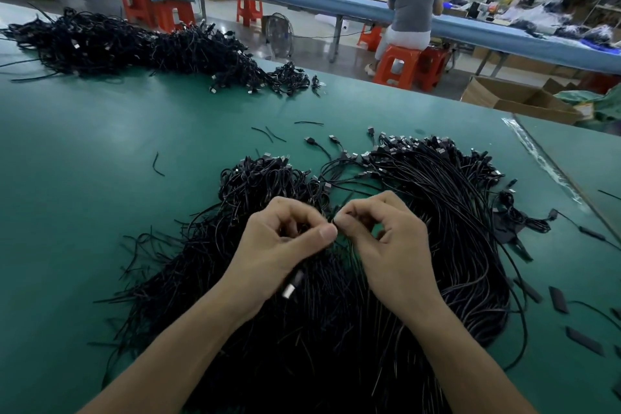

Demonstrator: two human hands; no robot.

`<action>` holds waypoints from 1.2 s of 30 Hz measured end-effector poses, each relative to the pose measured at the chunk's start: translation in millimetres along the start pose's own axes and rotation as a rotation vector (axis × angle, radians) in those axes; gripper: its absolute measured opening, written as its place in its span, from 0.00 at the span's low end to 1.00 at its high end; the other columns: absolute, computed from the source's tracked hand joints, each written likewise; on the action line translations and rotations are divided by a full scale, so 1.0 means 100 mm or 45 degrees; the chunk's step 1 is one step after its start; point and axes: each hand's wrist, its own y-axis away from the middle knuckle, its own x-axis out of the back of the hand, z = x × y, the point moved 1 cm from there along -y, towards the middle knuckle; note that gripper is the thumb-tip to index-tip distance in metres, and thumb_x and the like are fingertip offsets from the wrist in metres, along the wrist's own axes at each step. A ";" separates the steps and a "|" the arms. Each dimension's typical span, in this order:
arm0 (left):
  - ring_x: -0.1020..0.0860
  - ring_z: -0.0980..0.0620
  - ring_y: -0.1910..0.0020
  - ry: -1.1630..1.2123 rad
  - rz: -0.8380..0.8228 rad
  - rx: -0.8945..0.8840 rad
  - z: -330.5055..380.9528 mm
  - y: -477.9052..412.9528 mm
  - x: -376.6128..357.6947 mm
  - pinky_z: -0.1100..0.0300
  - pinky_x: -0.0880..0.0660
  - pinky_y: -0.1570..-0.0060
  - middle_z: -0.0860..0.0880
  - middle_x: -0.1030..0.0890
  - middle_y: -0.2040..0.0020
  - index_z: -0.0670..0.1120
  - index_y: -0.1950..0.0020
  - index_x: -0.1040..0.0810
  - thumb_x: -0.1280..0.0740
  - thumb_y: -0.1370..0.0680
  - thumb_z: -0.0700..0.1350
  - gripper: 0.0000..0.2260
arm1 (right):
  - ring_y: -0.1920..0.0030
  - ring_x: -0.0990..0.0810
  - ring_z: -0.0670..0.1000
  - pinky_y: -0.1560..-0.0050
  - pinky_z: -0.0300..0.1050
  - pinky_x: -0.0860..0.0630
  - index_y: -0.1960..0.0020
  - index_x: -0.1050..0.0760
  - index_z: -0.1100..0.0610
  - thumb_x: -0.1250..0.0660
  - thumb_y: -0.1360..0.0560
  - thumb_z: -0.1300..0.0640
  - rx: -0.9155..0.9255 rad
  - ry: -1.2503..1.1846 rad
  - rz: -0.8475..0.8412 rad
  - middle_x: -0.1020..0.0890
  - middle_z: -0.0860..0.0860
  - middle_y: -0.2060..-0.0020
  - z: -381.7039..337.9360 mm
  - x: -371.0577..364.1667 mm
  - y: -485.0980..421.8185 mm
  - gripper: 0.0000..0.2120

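A factory hall with long benches lies behind a green counter (pixel 100 144) heaped with black wiring. The near heap of loose cables (pixel 437 205) lies straight, plugs fanned to the far side, probably so one can be pulled at a time. Over it the left hand (pixel 285 239) and right hand (pixel 386 235) meet, each clamped thumb-to-forefinger on one black cable (pixel 292 285), whose blurred metal plug hangs under the left palm. The fingertips nearly touch, seemingly to coil or bind it. Finished bundles (pixel 265 178) sit just beyond, short ties (pixel 268 134) within reach.
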 end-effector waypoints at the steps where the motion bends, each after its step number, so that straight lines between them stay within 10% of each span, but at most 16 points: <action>1: 0.32 0.55 0.64 -0.063 0.033 0.027 -0.02 0.01 -0.01 0.64 0.31 0.63 0.54 0.29 0.64 0.53 0.57 0.20 0.20 0.36 0.55 0.14 | 0.56 0.23 0.43 0.56 0.29 0.29 0.59 0.23 0.41 0.26 0.26 0.60 0.039 0.018 0.022 0.23 0.41 0.59 -0.01 0.01 0.00 0.14; 7: 0.28 0.55 0.76 -0.110 0.033 0.176 0.00 0.01 -0.08 0.65 0.31 0.75 0.50 0.23 0.71 0.46 0.52 0.26 0.23 0.34 0.55 0.20 | 0.57 0.21 0.43 0.55 0.30 0.27 0.56 0.19 0.51 0.27 0.26 0.63 0.183 0.051 0.059 0.24 0.42 0.59 -0.04 -0.03 0.04 0.07; 15: 0.18 0.49 0.60 0.545 0.045 0.286 0.09 -0.04 -0.13 0.58 0.19 0.60 0.42 0.17 0.57 0.41 0.45 0.21 0.43 0.19 0.35 0.11 | 0.57 0.24 0.43 0.58 0.28 0.30 0.58 0.19 0.51 0.27 0.25 0.62 0.039 -0.146 0.053 0.24 0.43 0.60 -0.02 -0.09 0.13 0.07; 20: 0.16 0.49 0.54 0.408 0.036 0.152 0.07 -0.05 -0.10 0.61 0.19 0.54 0.43 0.14 0.54 0.44 0.46 0.20 0.25 0.33 0.45 0.17 | 0.59 0.23 0.43 0.59 0.31 0.29 0.57 0.19 0.47 0.29 0.25 0.55 -0.101 -0.300 -0.068 0.23 0.42 0.60 0.00 -0.13 0.16 0.04; 28: 0.17 0.49 0.61 -0.094 -0.170 0.040 0.09 -0.09 0.07 0.54 0.19 0.53 0.46 0.14 0.53 0.51 0.44 0.24 0.22 0.31 0.44 0.19 | 0.65 0.25 0.40 0.61 0.33 0.28 0.57 0.19 0.56 0.29 0.29 0.43 -0.595 -0.683 -0.354 0.21 0.44 0.68 0.18 -0.16 0.17 0.16; 36: 0.17 0.62 0.59 -0.640 0.268 -0.122 0.04 -0.50 0.36 0.65 0.21 0.56 0.58 0.16 0.55 0.61 0.49 0.23 0.21 0.29 0.46 0.16 | 0.52 0.21 0.49 0.50 0.48 0.22 0.45 0.25 0.51 0.35 0.21 0.44 -0.623 0.669 -0.615 0.21 0.46 0.52 0.57 0.08 -0.01 0.12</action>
